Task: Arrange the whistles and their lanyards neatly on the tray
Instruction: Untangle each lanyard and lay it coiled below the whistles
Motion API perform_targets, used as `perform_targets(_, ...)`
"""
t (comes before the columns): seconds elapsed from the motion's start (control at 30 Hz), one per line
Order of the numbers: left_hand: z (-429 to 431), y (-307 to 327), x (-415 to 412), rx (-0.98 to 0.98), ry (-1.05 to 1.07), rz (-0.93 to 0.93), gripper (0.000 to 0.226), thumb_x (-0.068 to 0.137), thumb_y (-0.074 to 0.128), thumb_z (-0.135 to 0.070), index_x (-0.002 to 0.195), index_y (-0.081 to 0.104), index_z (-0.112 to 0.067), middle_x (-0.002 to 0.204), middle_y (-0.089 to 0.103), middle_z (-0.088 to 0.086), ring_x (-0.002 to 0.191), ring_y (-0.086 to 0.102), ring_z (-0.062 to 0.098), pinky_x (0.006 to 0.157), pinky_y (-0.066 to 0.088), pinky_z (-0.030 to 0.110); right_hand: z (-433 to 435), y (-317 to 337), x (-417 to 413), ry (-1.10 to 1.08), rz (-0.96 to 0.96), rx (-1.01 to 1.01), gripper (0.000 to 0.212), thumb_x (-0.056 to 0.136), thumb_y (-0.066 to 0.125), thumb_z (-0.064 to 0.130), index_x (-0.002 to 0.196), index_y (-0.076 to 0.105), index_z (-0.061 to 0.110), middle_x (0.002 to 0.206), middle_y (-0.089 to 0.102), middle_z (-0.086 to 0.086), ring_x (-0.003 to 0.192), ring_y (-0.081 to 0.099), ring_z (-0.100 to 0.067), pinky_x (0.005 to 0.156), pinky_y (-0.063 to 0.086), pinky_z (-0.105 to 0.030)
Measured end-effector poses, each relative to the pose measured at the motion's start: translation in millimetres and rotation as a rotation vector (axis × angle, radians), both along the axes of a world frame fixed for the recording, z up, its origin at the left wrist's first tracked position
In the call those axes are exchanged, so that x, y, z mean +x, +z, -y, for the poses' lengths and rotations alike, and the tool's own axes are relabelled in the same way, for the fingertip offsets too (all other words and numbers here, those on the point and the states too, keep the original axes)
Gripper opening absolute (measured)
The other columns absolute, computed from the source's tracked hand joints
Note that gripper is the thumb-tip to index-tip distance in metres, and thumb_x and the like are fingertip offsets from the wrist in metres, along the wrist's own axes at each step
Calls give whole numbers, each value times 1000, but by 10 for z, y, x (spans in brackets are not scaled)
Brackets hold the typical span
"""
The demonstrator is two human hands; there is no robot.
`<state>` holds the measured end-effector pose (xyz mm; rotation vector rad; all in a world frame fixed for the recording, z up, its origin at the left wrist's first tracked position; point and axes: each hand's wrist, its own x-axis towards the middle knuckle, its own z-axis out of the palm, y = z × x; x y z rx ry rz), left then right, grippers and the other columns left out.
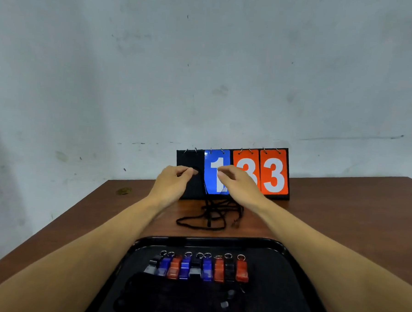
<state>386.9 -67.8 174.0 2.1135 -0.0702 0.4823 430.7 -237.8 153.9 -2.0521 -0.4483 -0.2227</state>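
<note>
On the black tray [283, 250], nine whistles [195, 267] are lined up in a row, with dark cords [169, 297] bundled nearer its front. Beyond it, a lanyard [208, 215] is pinched between the raised left hand [175, 180] and right hand [237, 185], its slack left tangled on the table [340, 210].

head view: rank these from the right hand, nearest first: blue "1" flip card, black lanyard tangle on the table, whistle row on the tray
From the right hand:
1. Blue flip card with a white "1", right behind the fingertips.
2. Tangle of black lanyard cords, on the brown wooden table below the hand.
3. Row of red, blue and black plastic whistles, on the black tray, nearest the camera.
</note>
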Motion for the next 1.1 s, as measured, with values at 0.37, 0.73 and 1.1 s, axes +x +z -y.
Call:
perform_targets(0.37,-121,327,-315,-881,-118,-4,21,97,48,-19,98,67,-10,103,69,7,103,63,18,94,47,32,-439,249,-483,224,-352,86,51,100,24,51,120,58,19,85,62,-2,84,64,-16,92,37,-38)
perform_targets(0.73,-187,636,-641,-548,-22,7,23,87,61,-30,99,72,-14,106,72,-4,106,61,9,107,35,35,-718,284,-781,262,-385,315,58,98,26,55,107,69,17,93,56,0,88,48,-15,83,40,-29)
perform_targets(1.1,-264,802,-1030,-1164,-306,-20,14,96,45,-15,93,57,-7,67,58,6,52,61,19,58,57,30,-618,300,-1127,459,-438,380,51,98,39,46,59,38,14,49,36,-7,54,57,-25,83,55,-38)
